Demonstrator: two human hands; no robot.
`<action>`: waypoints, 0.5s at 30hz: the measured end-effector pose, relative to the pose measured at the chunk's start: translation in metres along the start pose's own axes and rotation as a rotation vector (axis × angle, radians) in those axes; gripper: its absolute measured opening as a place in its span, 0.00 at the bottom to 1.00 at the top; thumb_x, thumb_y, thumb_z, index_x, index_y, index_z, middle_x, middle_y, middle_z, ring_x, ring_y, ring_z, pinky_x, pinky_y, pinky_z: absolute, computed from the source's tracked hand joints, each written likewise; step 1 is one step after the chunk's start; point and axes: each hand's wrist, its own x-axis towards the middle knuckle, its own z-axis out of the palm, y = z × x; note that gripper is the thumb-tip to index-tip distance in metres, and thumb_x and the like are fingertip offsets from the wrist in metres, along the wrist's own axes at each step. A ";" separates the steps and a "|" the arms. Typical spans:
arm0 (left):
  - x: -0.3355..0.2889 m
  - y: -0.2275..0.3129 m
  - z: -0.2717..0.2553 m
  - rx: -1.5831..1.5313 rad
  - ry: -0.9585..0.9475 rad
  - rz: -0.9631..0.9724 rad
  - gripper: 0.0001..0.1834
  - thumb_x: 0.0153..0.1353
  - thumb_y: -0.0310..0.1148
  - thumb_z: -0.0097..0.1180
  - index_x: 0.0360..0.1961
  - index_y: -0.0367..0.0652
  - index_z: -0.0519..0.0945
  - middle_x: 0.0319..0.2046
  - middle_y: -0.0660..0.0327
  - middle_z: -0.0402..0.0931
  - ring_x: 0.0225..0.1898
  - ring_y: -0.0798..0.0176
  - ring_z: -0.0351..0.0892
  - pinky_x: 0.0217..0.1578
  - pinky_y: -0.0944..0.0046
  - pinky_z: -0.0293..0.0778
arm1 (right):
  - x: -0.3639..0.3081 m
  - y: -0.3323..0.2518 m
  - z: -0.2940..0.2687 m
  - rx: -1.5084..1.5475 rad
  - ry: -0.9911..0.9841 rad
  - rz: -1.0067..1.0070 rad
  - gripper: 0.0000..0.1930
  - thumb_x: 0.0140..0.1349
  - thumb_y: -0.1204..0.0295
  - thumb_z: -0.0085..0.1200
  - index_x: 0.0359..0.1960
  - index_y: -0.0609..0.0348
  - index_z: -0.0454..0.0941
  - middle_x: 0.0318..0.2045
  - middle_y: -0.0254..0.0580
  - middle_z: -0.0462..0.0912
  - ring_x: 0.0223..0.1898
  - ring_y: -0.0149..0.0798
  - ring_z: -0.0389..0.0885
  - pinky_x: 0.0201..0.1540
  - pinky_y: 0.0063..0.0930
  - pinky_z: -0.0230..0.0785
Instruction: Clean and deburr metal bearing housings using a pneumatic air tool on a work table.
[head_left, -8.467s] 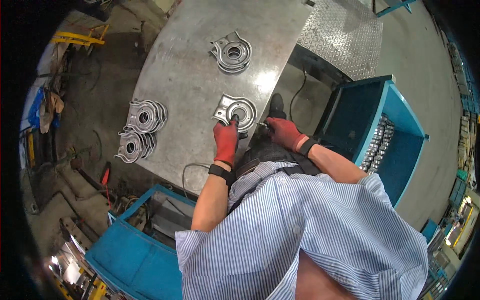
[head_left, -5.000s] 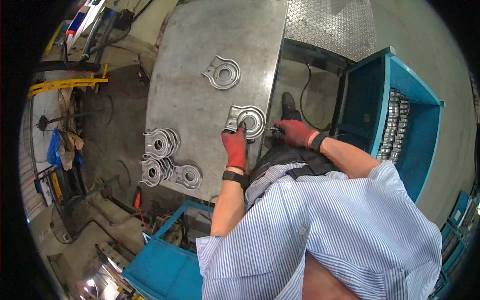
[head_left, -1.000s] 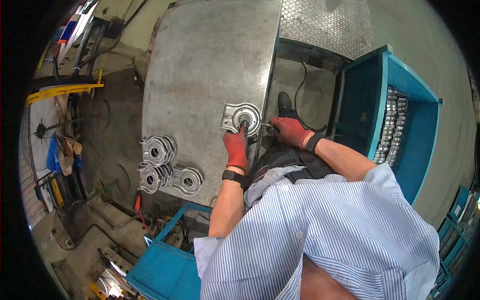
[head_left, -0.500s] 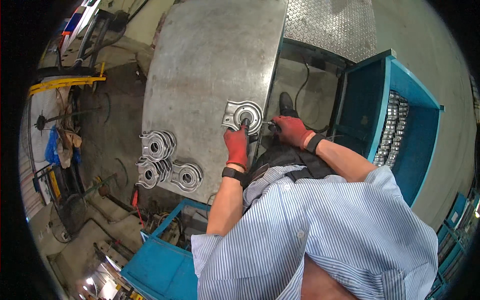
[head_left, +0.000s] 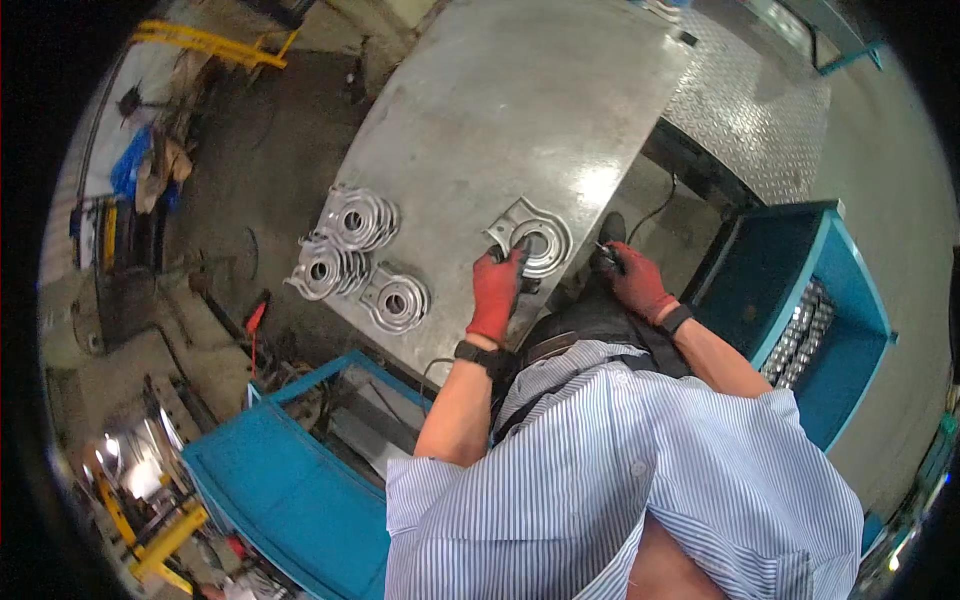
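Observation:
A stamped metal bracket (head_left: 545, 238) with a round ringed opening and a flat tab lies by the metal table's right edge. My left hand (head_left: 497, 292), in a red and black glove, grips its near side, fingers over the tab and the ring's rim. Just off the table edge, my right hand (head_left: 637, 278) in a matching glove is closed around a small dark tool (head_left: 603, 248) with a thin pale tip. The tip points toward the bracket but stays apart from it. Most of the tool is hidden in my fingers.
Stacked brackets (head_left: 335, 268) and another pile of brackets (head_left: 397, 300) sit at the table's (head_left: 500, 110) left edge. To the right stands a blue bin (head_left: 858, 340) holding rows of metal parts. Another blue metal frame (head_left: 290, 500) is at lower left. Tread plate (head_left: 760, 110) lies beyond.
The view has turned, so the table now slants to the right. The bracket's tab is angled differently, and my left hand has shifted toward that tab. My right hand still holds the tool.

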 end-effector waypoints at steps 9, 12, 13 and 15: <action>-0.068 -0.055 -0.142 0.322 0.451 -0.079 0.19 0.63 0.40 0.51 0.40 0.32 0.79 0.29 0.42 0.79 0.31 0.44 0.79 0.32 0.54 0.71 | -0.005 0.003 0.005 -0.005 -0.110 -0.029 0.16 0.57 0.70 0.55 0.47 0.59 0.74 0.42 0.55 0.79 0.45 0.56 0.78 0.46 0.40 0.71; -0.065 -0.020 -0.180 0.061 0.325 -0.339 0.20 0.64 0.41 0.49 0.46 0.33 0.77 0.37 0.41 0.78 0.39 0.42 0.78 0.40 0.51 0.70 | -0.006 0.002 0.005 -0.015 -0.129 -0.033 0.17 0.56 0.70 0.56 0.48 0.60 0.74 0.41 0.57 0.79 0.45 0.56 0.78 0.46 0.39 0.71; -0.062 -0.025 -0.186 0.098 0.348 -0.333 0.21 0.64 0.42 0.49 0.47 0.34 0.76 0.40 0.41 0.78 0.41 0.42 0.77 0.44 0.50 0.69 | -0.007 0.007 0.008 -0.029 -0.123 -0.055 0.17 0.56 0.69 0.56 0.48 0.58 0.73 0.41 0.55 0.79 0.44 0.56 0.78 0.45 0.41 0.71; -0.055 -0.058 -0.195 0.316 0.474 -0.193 0.22 0.65 0.42 0.48 0.50 0.35 0.75 0.44 0.41 0.77 0.45 0.42 0.76 0.51 0.48 0.65 | -0.009 0.011 0.012 -0.048 -0.131 -0.065 0.18 0.55 0.69 0.56 0.48 0.57 0.73 0.42 0.54 0.79 0.44 0.57 0.77 0.44 0.43 0.71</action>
